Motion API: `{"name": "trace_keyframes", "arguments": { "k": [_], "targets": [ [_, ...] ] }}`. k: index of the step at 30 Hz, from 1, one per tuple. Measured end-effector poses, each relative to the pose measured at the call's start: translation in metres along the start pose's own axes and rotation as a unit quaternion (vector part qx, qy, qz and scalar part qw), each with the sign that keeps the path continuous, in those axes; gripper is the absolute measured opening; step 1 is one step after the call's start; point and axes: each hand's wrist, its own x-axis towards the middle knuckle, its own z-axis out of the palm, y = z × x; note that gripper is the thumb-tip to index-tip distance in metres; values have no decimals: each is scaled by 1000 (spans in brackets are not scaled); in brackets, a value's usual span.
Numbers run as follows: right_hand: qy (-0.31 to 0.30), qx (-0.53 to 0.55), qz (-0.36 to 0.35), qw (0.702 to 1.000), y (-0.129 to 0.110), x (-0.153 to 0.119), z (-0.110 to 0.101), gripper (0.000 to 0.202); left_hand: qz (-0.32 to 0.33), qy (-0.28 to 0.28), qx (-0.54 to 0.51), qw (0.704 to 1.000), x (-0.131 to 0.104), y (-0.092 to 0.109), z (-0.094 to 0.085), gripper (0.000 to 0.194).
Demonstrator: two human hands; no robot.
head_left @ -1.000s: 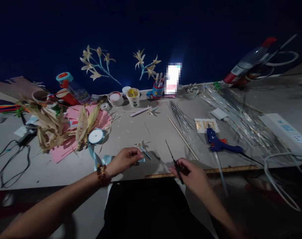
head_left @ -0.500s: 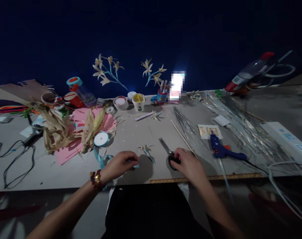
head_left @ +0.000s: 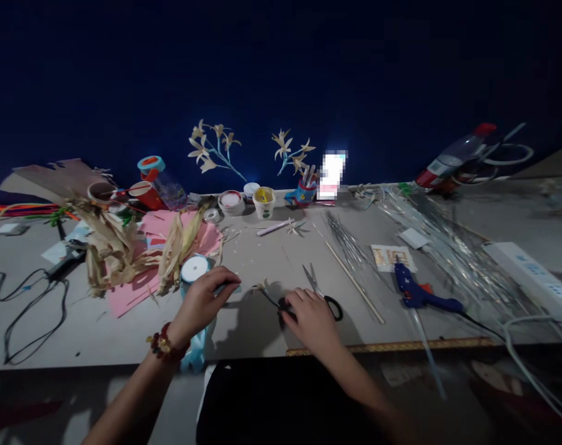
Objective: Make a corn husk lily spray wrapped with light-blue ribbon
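My left hand [head_left: 211, 298] is closed in a pinch on the end of a light blue ribbon [head_left: 232, 288]. The ribbon's spool [head_left: 194, 267] stands just behind that hand, and a bunched length of ribbon hangs at the table's front edge. My right hand [head_left: 311, 318] has its fingertips closed at the stem of a small corn-husk flower [head_left: 264, 288], which lies on the table pointing left; the fingers partly hide the stem. Scissors [head_left: 314, 281] lie behind the right hand, blades slightly apart, with one black handle showing beside the knuckles.
Pink paper [head_left: 133, 290] and dried husks [head_left: 107, 247] lie to the left. A blue glue gun [head_left: 415, 292], wires [head_left: 346, 238] and a power strip [head_left: 531, 269] are on the right. Cups, including a white one [head_left: 265, 204], and finished flower branches [head_left: 218, 151] stand at the back.
My right hand has let go of the scissors and moved left to the flower's stem. My left hand has shifted left and a little up with the ribbon. The camera view has tilted slightly.
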Motion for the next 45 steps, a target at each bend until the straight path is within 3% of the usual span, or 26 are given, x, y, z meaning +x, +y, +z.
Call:
{"name": "trace_keyframes", "arguments": {
  "k": [4, 6, 10, 13, 14, 16, 18, 19, 21, 24, 26, 29, 33, 38, 43, 45],
  "targets": [
    [7, -16, -12, 1000, -11, 8, 5, 10, -6, -46, -32, 998, 0, -1, 7, 15],
    [9, -17, -15, 1000, -13, 13, 5, 9, -2, -40, -37, 999, -1, -1, 7, 14],
    [54, 32, 11, 998, 11, 14, -7, 10, -14, 49, -23, 998, -5, -9, -4, 12],
    [153, 70, 74, 983, 51, 7, -25, 15, -49, 150, -19, 987, -9, -22, -9, 12],
    [189, 84, 104, 973, 63, 4, -31, 16, -42, 158, -11, 986, -9, -26, -7, 12],
    [236, 142, 145, 950, 81, -1, -40, 19, 14, 98, 34, 995, -6, -32, 0, 13],
    [250, 226, 152, 929, 84, -3, -45, 20, 72, 35, 106, 991, 0, -30, 10, 19],
    [248, 269, 144, 920, 80, -4, -45, 20, 87, 33, 137, 986, 4, -25, 15, 21],
    [238, 343, 117, 901, 66, -3, -44, 18, 91, 81, 154, 981, 11, -9, 23, 20],
    [240, 419, 76, 872, 41, 0, -39, 15, 80, 144, 44, 985, 21, 27, 34, 14],
    [240, 450, 53, 859, 29, 2, -37, 14, 67, 110, -84, 988, 27, 50, 45, 12],
    [229, 462, 21, 856, 19, 3, -36, 12, 49, 85, -242, 965, 33, 69, 66, 13],
    [193, 452, 17, 871, 18, 2, -39, 11, -50, 64, -417, 905, 37, 73, 86, 11],
    [152, 519, 27, 841, 19, -4, -42, 22, -139, 90, -561, 811, 39, 77, 88, 13],
    [188, 455, 22, 870, 11, -5, -44, 13, -166, 101, -588, 785, 38, 82, 85, 17],
    [190, 460, 28, 867, 7, -3, -45, 9, -165, 102, -594, 780, 37, 83, 84, 17]
  ]
}}
